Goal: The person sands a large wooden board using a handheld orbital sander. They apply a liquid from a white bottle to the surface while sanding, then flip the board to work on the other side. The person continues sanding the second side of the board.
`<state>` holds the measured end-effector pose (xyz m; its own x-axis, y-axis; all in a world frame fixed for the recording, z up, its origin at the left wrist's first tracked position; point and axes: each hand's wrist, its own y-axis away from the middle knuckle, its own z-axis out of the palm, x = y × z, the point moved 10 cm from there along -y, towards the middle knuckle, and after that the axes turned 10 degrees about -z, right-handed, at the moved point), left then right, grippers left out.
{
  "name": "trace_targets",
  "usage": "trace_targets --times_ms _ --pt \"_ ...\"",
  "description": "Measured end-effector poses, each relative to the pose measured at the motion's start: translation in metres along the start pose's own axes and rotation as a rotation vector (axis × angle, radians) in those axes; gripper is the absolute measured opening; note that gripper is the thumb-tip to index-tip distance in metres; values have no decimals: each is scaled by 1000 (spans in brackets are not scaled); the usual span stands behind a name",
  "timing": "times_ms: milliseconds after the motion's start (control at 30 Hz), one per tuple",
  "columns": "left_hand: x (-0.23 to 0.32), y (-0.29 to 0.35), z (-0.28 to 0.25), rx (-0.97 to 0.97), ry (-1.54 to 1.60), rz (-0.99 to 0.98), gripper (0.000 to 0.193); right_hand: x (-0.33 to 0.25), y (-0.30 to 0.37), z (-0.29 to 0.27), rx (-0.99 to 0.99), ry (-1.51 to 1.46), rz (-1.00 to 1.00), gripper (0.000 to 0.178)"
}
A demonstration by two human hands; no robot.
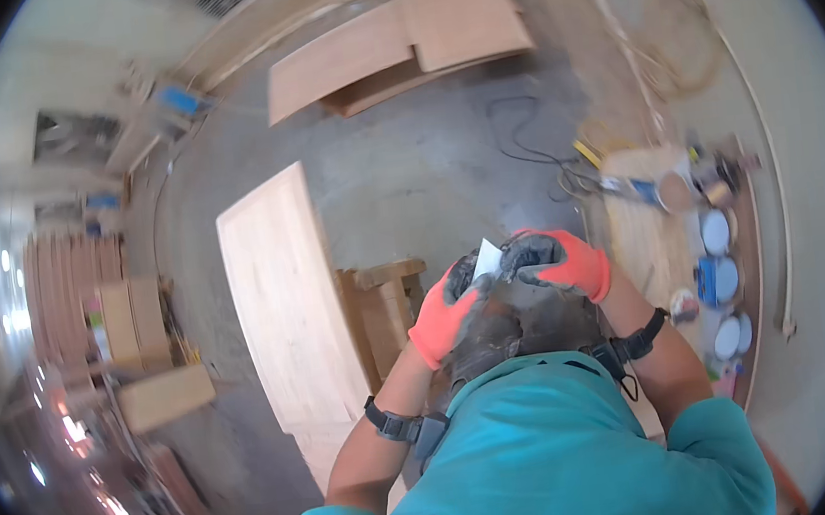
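Both hands work close together in front of the chest, above a concrete floor (423, 166). The left hand (447, 314), in an orange glove with a dark palm, curls under and grips a dark, dirty lump, perhaps a can or pot (486, 335), though it is too smeared to tell. The right hand (559, 260), gloved the same way, pinches a small pale blade, likely a scraper or putty knife (486, 258), with its flat tip angled up and to the left between the two hands. The scraper sits just above the dark pot, touching or nearly touching it. To do this well, I judge the left hand should keep the pot steady and level while the right draws the blade flat across, not digging in with a corner. A long pale wooden panel (286, 301) lies to the left, resting on a small wooden stool (387, 300). Off to the right, a low board (646, 233) carries several round white-lidded tins (716, 231) near its right edge, and more panels (409, 37) lie at the far end of the floor.
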<state>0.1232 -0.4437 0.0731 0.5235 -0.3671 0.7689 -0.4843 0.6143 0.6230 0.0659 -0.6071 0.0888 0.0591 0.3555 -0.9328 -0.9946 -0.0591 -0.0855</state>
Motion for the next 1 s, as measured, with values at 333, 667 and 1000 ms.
trace_targets --times_ms 333,667,1000 --pt "10 111 -215 620 165 287 55 56 -168 179 -281 169 226 32" --pt "-51 125 -297 955 316 263 54 84 -269 294 -598 485 104 70" --pt "24 40 -332 859 412 325 61 117 -386 229 -598 678 120 57"
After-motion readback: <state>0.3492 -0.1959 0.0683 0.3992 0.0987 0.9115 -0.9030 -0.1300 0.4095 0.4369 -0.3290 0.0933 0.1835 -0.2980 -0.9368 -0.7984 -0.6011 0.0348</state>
